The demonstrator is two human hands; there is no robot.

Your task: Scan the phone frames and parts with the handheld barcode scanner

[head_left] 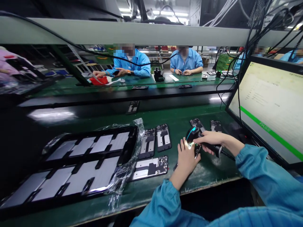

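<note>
Lower centre of frame, at the bench edge: my right hand (214, 140) was wrapped around a handheld scanner (194, 135), its lit nose aimed down. Left hand (186, 157) lay flat, fingers pinning a phone frame (197, 150) just beneath that nose, mostly hidden. Risk, I judged: the frame sliding under the palm, or the scanner knocking it. Loose frames (163, 137) lay just left; a tray (90, 148) farther left.

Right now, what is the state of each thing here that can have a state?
right hand: closed around the handheld scanner
handheld scanner: lit, aimed down at the phone frame under the hands
left hand: flat, pressing that phone frame
monitor: on, green PASS bar showing
tray: filled with panels, plastic wrap pulled open
</note>
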